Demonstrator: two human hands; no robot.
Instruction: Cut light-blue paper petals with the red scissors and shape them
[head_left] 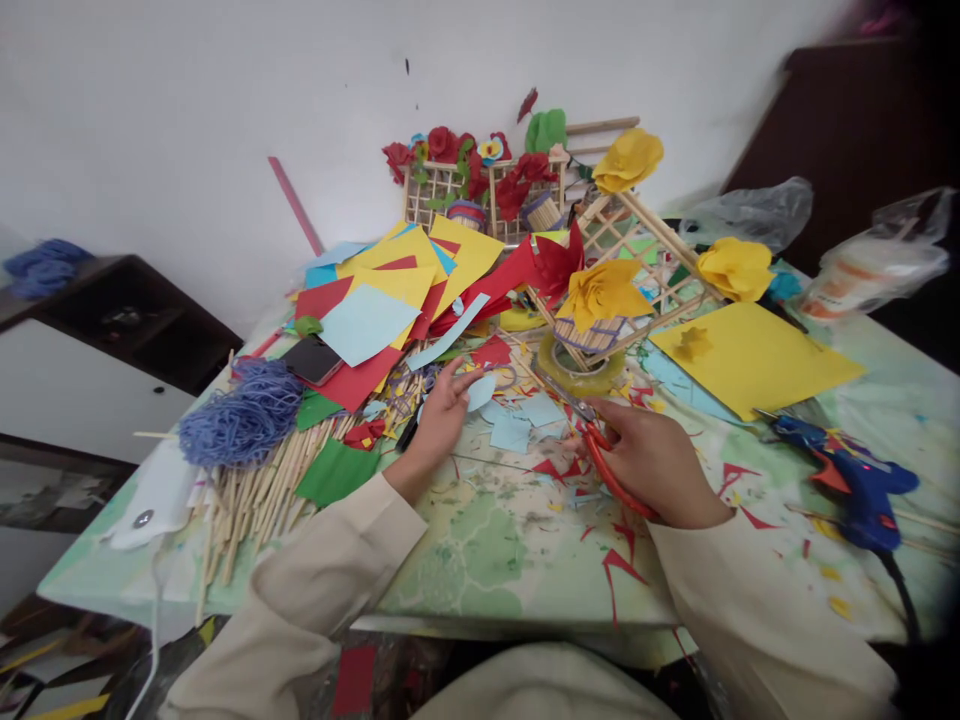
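Observation:
My right hand [660, 460] is closed round the red-orange handles of a pair of scissors [600, 455]. Their metal blades point up and left, in front of a roll of tape [574, 370]. Left of them, my left hand [441, 420] pinches a small light blue paper piece [482, 393] at its fingertips; part of the grip is hidden. Between the hands, several cut light blue paper squares [511, 432] lie on the table among red and yellow scraps. Just behind my left hand is a long pale blue paper strip [450, 332].
Coloured paper sheets [371, 315] are piled at the back left. Blue yarn [244, 412] and wooden sticks [277, 480] lie left. A stick lattice [660, 285] with yellow paper flowers [628, 160] stands behind my right hand. A blue glue gun [855, 485] and yellow sheet [757, 358] are right.

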